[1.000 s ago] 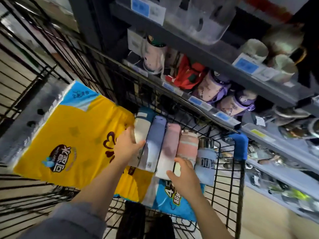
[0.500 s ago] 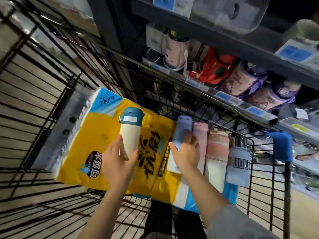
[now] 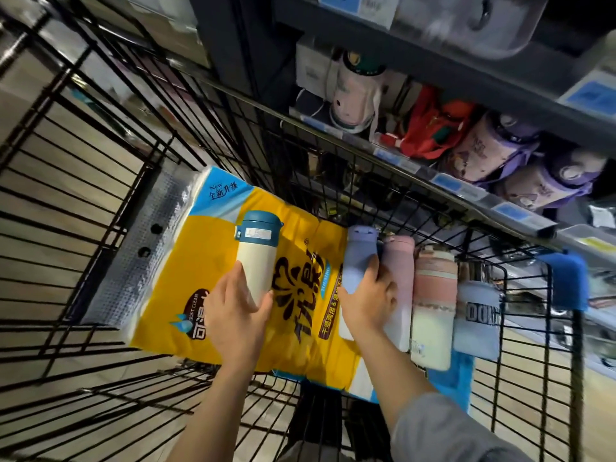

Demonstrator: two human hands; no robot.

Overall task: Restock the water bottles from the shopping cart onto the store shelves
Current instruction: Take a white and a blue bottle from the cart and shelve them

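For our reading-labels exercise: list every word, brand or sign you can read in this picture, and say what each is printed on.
"New" and "全新升级": top corner of the yellow tissue pack.
"SOFT CLEAN": dark oval on the same pack.
"YOUYING": small blue strip on the same pack.
"DOO", cut off: grey-blue bottle.
Sticker on the blue-capped bottle: too small to read.
Blue shelf price tags: blurred, unreadable.
Purple cups on the shelf: print too blurred.

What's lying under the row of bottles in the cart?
The large yellow and blue tissue pack lies under the lavender bottle gripped by the right hand. What is under the bottles further right is covered.
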